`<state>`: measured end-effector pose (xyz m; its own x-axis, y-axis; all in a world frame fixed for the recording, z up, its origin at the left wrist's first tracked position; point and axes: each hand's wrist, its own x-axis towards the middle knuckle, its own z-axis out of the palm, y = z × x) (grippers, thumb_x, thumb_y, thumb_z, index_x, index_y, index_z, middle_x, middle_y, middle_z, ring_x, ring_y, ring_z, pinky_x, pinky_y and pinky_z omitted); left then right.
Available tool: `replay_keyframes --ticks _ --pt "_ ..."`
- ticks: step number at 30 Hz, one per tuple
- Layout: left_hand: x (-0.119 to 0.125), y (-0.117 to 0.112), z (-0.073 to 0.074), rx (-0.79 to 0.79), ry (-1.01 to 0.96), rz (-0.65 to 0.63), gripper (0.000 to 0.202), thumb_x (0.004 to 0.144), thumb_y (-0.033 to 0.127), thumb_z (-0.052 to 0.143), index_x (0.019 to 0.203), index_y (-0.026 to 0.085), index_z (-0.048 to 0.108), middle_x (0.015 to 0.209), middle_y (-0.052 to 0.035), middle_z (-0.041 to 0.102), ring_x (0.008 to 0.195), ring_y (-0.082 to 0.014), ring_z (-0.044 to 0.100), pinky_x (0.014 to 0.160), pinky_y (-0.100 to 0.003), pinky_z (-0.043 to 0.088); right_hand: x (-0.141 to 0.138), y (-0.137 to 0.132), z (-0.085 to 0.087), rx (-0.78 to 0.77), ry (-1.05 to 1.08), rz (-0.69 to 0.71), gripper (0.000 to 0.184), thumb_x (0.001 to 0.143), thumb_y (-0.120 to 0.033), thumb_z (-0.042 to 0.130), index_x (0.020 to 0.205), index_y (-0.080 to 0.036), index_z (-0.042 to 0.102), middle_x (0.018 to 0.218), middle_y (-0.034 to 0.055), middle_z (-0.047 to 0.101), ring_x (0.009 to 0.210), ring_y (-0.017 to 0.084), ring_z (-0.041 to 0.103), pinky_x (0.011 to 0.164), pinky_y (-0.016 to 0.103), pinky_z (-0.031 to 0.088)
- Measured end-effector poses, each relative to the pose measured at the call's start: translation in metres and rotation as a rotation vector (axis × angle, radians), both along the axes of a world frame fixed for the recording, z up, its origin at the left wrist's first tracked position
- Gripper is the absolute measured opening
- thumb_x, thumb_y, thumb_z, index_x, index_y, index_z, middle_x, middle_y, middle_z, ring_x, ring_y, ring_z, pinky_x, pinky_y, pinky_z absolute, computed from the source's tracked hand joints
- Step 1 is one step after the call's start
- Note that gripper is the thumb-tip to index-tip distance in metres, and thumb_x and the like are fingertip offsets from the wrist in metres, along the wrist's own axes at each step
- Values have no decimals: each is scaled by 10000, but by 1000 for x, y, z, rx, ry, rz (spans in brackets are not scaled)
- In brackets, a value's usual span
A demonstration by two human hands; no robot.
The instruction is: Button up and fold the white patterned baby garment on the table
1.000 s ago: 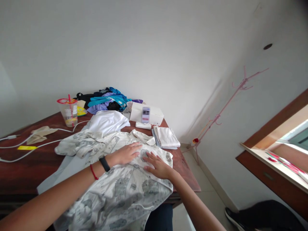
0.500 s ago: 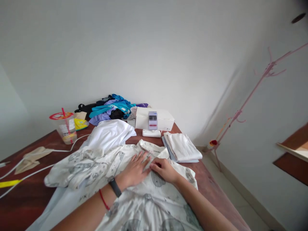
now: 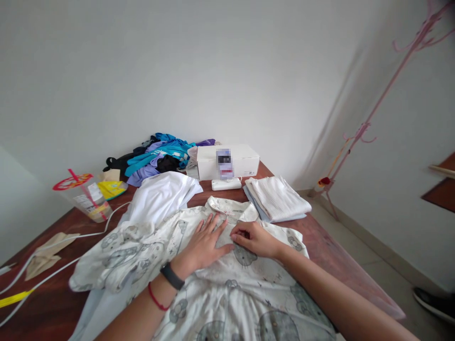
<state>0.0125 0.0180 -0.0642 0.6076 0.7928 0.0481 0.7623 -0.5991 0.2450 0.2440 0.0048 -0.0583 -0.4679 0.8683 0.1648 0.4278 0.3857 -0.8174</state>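
A white pajama shirt [image 3: 220, 284] with grey cat prints lies spread face up, its collar [image 3: 234, 210] toward the wall. On its upper front my left hand [image 3: 202, 244] rests flat with fingers spread, a black band on the wrist. Just right of it, my right hand [image 3: 258, 239] is curled, thumb and fingertips pinched at the fabric near the front opening. Whether a button is between those fingertips is hidden. The sleeve on the left is bunched in folds.
A folded white cloth stack [image 3: 280, 199] lies right of the collar. Behind are a white box [image 3: 245, 161], a white power strip [image 3: 226, 184], a white garment [image 3: 163, 192] and piled clothes [image 3: 159, 154]. A tilted plastic cup [image 3: 87, 201] and cables are left; a pink coat stand [image 3: 380, 104] is right.
The view has shifted slightly, bringing a dark shoe in at lower right. Both hands stay on the shirt's upper front, the left flat and the right still pinched.
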Motion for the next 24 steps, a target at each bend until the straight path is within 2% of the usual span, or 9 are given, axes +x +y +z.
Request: replay_keyframes --ticks 7,12,16,20,24 --pt "-2 4 -9 38 -43 5 846 917 775 440 1594 274 360 1677 -147 256 1539 -401 232 1209 -627 264 4 0 2 19 -21 22 203 931 -322 620 977 -164 740 743 16 674 660 146 596 621 242 434" --pt "1 4 -8 18 -43 34 853 905 788 447 1587 279 376 1683 -133 245 1542 -396 225 1219 -627 239 4 -1 3 55 -52 17 193 921 -307 625 990 -169 741 739 13 674 653 143 588 619 236 423" --pt "1 3 -8 41 -80 37 821 894 762 513 1563 296 421 1668 -123 295 1530 -399 260 1212 -630 257 5 -3 5 89 -96 -4 187 924 -306 616 964 -182 750 737 9 674 652 139 570 614 235 396" --pt "1 -2 -8 65 -128 41 772 906 701 568 1539 271 465 1652 -128 333 1523 -380 289 1227 -601 254 8 -5 7 87 -98 -20 195 920 -313 616 962 -185 757 724 4 663 645 137 564 616 238 389" --pt "4 -4 -5 110 -196 54 623 988 583 508 1497 225 516 1619 -135 398 1509 -325 342 1226 -551 302 13 -2 9 90 -88 -18 212 922 -333 608 930 -181 756 641 -12 613 594 133 521 588 244 359"
